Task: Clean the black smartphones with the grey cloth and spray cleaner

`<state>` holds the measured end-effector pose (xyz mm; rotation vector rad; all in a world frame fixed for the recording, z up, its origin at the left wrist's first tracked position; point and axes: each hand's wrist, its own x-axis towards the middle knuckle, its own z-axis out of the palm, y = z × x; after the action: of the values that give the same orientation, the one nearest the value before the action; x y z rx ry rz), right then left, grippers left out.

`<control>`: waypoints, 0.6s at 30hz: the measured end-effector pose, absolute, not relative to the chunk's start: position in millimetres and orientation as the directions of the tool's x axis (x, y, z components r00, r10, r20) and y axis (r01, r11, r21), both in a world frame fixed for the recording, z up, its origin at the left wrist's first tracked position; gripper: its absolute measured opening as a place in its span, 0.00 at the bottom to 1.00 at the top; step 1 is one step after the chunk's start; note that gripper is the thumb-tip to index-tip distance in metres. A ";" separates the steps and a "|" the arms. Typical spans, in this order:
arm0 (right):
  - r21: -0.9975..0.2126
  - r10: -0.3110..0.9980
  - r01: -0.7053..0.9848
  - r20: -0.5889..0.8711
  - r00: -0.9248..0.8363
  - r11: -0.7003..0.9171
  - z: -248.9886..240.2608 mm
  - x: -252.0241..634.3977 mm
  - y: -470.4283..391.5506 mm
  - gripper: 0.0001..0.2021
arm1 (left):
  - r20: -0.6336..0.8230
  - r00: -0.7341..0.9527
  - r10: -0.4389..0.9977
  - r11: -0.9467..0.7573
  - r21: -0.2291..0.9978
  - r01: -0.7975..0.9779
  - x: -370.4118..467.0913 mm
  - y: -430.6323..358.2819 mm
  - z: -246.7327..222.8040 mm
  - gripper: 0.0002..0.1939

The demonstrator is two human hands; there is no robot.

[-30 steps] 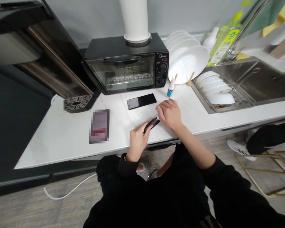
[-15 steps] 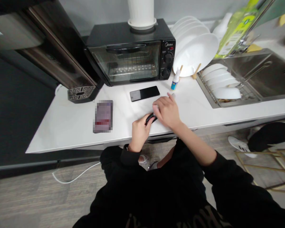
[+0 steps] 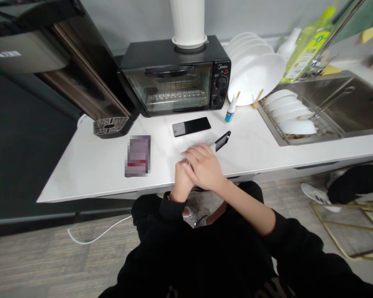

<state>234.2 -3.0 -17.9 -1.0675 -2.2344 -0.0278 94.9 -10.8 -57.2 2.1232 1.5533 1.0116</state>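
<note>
My left hand (image 3: 184, 179) is closed around the near end of a black phone (image 3: 223, 141), whose far end sticks out past my hands above the counter. Laid across the phone and the left fingers, my right hand (image 3: 205, 167) hides its middle. A small strip of white cloth (image 3: 212, 146) seems to show under the right fingers, with most of it covered. Just beyond the hands, a second black phone (image 3: 192, 126) lies flat on the white counter (image 3: 93, 165). A small spray bottle (image 3: 230, 111) with a blue label stands upright to its right.
A pixelated phone-shaped item (image 3: 138, 156) lies at left near the drink machine (image 3: 112, 125). At the back are a toaster oven (image 3: 174, 91) and white plates (image 3: 256, 76). The sink (image 3: 351, 99) is at right. A person's shoe (image 3: 318, 196) shows on the floor.
My right hand has slid left and toward me along the phone, over the left hand. The phone's far end is now uncovered. The view has tilted slightly upward.
</note>
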 end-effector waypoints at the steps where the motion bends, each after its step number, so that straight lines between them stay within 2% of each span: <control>1: -0.236 0.667 0.670 0.544 -0.509 0.704 -17.8 230.6 -6.3 0.20 | 0.347 0.163 0.924 -0.357 0.624 0.695 93.2 -10.6 -58.3 0.09; 3: -0.232 0.683 0.682 0.512 -0.521 0.694 -17.7 242.8 2.0 0.21 | 0.343 0.175 0.923 -0.364 0.626 0.689 91.8 -11.9 -57.7 0.08; 6: -0.278 0.798 0.824 0.521 -0.302 0.493 -18.3 283.1 34.0 0.24 | 0.361 0.183 0.915 -0.389 0.661 0.642 95.8 -15.6 -52.0 0.09; 8: -0.313 0.812 0.862 0.556 -0.175 0.399 -18.3 292.4 43.4 0.24 | 0.374 0.171 0.911 -0.396 0.682 0.615 99.5 -16.4 -49.2 0.12; 9: -0.323 0.801 0.856 0.577 -0.158 0.402 -18.5 286.8 40.5 0.24 | 0.375 0.163 0.913 -0.390 0.682 0.619 100.6 -15.8 -49.0 0.12; 10: -0.326 0.782 0.840 0.599 -0.172 0.434 -19.1 275.5 33.0 0.22 | 0.370 0.155 0.916 -0.380 0.674 0.633 100.8 -14.7 -49.7 0.11; 14: -0.259 0.673 0.668 0.556 -0.488 0.698 -20.4 227.0 -3.5 0.18 | 0.341 0.147 0.928 -0.343 0.636 0.691 94.6 -10.1 -55.7 0.09; 16: -0.211 0.671 0.681 0.518 -0.530 0.701 -19.2 234.1 1.5 0.19 | 0.336 0.154 0.929 -0.344 0.634 0.693 91.6 -10.8 -55.8 0.09; 18: -0.201 0.747 0.784 0.507 -0.430 0.588 -18.0 261.1 22.5 0.20 | 0.344 0.165 0.924 -0.360 0.647 0.672 91.7 -13.3 -52.8 0.08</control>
<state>261.1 22.5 -18.0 -1.2130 -2.2626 -0.0871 91.7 -13.3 -52.8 2.1035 1.5226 1.0159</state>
